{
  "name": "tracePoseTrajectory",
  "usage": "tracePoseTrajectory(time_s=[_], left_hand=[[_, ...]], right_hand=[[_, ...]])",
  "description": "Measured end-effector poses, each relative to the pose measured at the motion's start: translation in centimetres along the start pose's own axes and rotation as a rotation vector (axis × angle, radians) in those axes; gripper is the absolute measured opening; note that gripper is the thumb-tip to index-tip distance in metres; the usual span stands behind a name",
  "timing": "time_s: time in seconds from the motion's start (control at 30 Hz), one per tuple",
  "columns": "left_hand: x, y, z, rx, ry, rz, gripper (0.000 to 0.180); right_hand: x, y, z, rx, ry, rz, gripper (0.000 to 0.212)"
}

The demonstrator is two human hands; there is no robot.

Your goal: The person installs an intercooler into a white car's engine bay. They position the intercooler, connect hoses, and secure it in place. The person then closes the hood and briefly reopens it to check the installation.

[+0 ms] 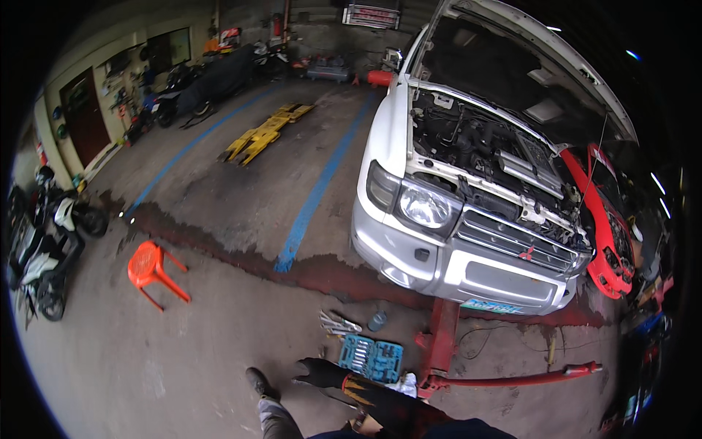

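Observation:
A dark sleeve with a brown-orange patch reaches left across the lower middle, ending in my left hand (319, 372), which looks dark-covered. Its fingers are too dark and blurred to tell whether they are closed or hold anything. Just beyond it on the floor lies an open teal tool case (385, 361) with rows of shiny metal tools. Several loose wrenches (336, 323) and a small bluish container (377, 320) are behind the case. A crumpled whitish item (408, 384) is at its near right corner. My right hand does not show.
A white car (420, 260) stands ahead with its hood (504, 66) raised. A red floor jack (441, 340) sits at its front, its long handle (512, 380) stretching right. An orange stool (150, 265) and motorcycles (51, 256) are left; a red car (607, 249) is right.

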State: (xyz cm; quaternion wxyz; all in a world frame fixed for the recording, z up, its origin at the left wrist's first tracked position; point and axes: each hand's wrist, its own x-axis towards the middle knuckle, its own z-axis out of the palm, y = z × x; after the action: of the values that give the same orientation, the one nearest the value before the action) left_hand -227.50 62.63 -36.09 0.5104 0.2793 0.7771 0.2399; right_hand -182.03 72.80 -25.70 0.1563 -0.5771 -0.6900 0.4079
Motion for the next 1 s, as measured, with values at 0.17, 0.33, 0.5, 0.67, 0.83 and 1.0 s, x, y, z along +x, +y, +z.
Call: tracePoseTrajectory(time_s=[0.17, 0.33, 0.5, 0.67, 0.83, 1.0], left_hand=[[19.3, 10.5, -2.8, 0.154, -0.023, -0.103, 0.050], [35.5, 33.8, 7.3, 0.730, -0.273, 0.626, 0.041], [37.3, 62.9, 26.3, 0.407, -0.552, 0.639, 0.049], [39.1, 76.3, 40.3, 0.534, -0.651, 0.846, 0.044], [47.4, 75.6, 44.4, 0.807, -0.452, 0.790, 0.081], [56.5, 75.4, 43.9, 0.820, -0.257, 0.665, 0.073]], right_hand=[[8.7, 3.9, -5.8, -0.176, 0.238, 0.185, 0.068], [9.0, 7.4, -15.0, -0.107, 0.774, 0.286, 0.057], [8.6, 9.8, -22.3, 0.196, 1.467, 0.728, 0.053], [12.9, 12.3, -32.3, 0.041, 1.935, 0.856, 0.043], [19.3, 12.2, -48.3, -0.327, 2.004, 0.707, 0.049], [24.7, 11.7, -62.1, -0.442, 1.969, 0.559, 0.047]])
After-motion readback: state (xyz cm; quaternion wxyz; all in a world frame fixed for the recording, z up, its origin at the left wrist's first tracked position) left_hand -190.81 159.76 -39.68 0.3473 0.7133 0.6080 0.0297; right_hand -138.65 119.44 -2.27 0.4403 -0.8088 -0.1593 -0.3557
